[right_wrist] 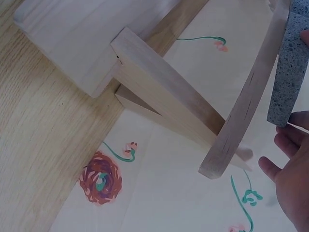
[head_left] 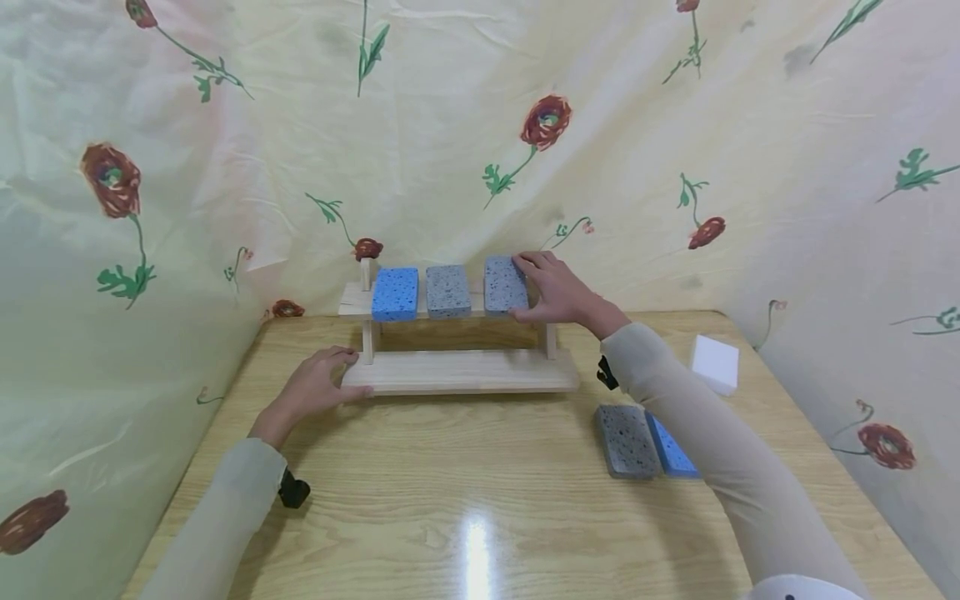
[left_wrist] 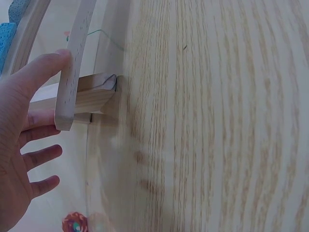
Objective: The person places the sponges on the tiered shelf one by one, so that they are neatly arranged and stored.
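Observation:
A two-tier wooden shelf rack (head_left: 465, 371) stands at the back of the table. My left hand (head_left: 318, 385) holds the left end of its lower board; in the left wrist view the thumb and index finger pinch the board (left_wrist: 72, 72), with the other fingers apart. On the upper tier stand a blue sponge (head_left: 395, 293), a grey speckled sponge (head_left: 448, 292) and, at the right, another grey sponge (head_left: 505, 285). My right hand (head_left: 555, 287) grips that right-hand sponge by its right side. The right wrist view shows this grey sponge (right_wrist: 292, 67) only in part.
Right of the rack, a grey sponge (head_left: 627, 442) lies on the wooden table (head_left: 420, 500) beside a blue sponge (head_left: 675, 450), partly covered by my right sleeve. A white block (head_left: 715, 364) lies farther back. Flowered cloth (head_left: 442, 150) hangs close behind the rack.

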`<action>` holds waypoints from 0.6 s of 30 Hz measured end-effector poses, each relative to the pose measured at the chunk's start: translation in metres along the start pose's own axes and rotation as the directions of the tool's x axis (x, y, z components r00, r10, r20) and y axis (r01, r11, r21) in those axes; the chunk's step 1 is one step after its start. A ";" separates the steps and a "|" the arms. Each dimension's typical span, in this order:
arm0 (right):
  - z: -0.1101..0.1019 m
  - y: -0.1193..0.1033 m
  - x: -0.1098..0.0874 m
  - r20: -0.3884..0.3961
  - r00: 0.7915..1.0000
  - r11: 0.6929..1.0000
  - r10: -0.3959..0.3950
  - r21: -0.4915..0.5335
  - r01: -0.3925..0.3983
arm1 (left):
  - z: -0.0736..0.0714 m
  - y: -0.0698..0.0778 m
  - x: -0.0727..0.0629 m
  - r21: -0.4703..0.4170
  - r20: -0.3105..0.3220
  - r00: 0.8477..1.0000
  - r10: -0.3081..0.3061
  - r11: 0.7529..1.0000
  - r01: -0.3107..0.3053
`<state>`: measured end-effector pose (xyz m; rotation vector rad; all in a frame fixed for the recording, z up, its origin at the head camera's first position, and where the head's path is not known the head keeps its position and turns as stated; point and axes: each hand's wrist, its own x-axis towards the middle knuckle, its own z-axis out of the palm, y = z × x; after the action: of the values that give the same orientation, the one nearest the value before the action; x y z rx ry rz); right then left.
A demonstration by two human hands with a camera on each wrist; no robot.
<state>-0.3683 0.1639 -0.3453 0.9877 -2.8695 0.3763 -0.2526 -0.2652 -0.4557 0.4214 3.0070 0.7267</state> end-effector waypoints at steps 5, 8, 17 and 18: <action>0.002 0.001 0.002 0.009 1.000 1.000 0.008 0.023 -0.008 | 0.000 0.000 0.000 -0.005 -0.007 1.000 0.004 1.000 -0.004; 0.003 0.003 0.003 0.016 1.000 0.999 0.011 0.032 -0.012 | 0.000 0.000 0.000 -0.005 -0.011 1.000 0.011 1.000 -0.011; 0.004 0.005 0.006 0.033 0.999 1.000 0.005 0.022 -0.005 | 0.000 0.003 -0.001 -0.010 -0.022 1.000 0.013 1.000 -0.013; 0.004 0.004 0.006 0.036 0.999 1.000 0.003 0.020 -0.004 | 0.000 0.003 -0.001 -0.009 -0.023 1.000 0.015 1.000 -0.015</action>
<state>-0.3753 0.1628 -0.3487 1.0027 -2.9051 0.3921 -0.2506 -0.2636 -0.4542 0.4383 3.0240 0.7510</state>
